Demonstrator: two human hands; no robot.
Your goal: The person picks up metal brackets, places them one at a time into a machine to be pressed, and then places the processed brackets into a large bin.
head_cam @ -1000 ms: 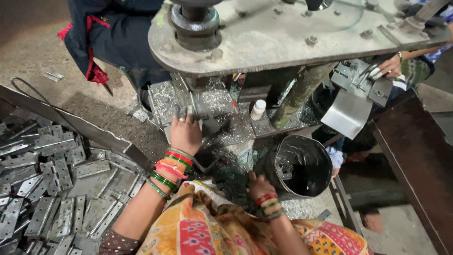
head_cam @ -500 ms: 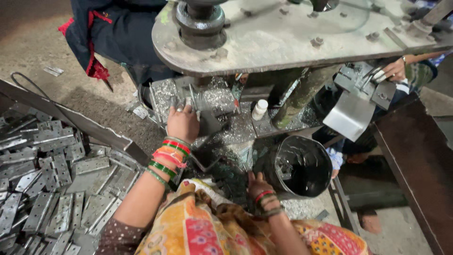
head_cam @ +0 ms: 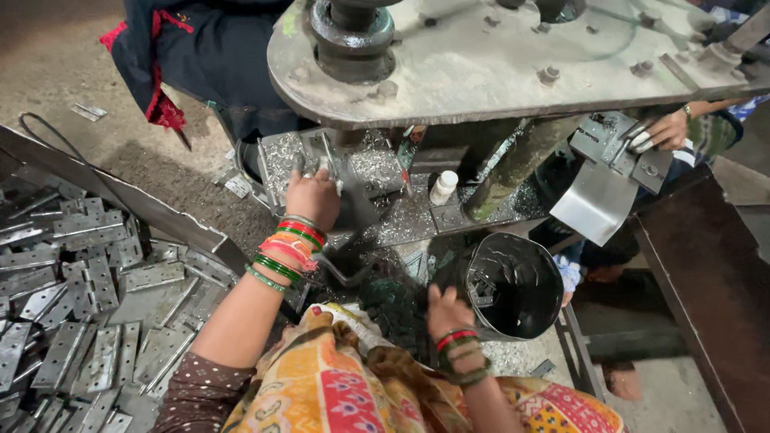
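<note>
My left hand, with several red and green bangles on the wrist, reaches up onto the press bed, its fingers curled around small metal pieces under the heavy steel plate. My right hand, also bangled, rests low beside the black round bucket, fingers bent; what it holds is hidden. A small white bottle stands on the bed to the right of my left hand.
A heap of flat metal hinge plates fills a tray at the left. Another person's hand works on a metal fixture at the upper right. Someone in dark clothes sits beyond the machine. A dark bench runs along the right.
My left hand has moved up and further onto the press bed. My right hand has stayed near the bucket.
</note>
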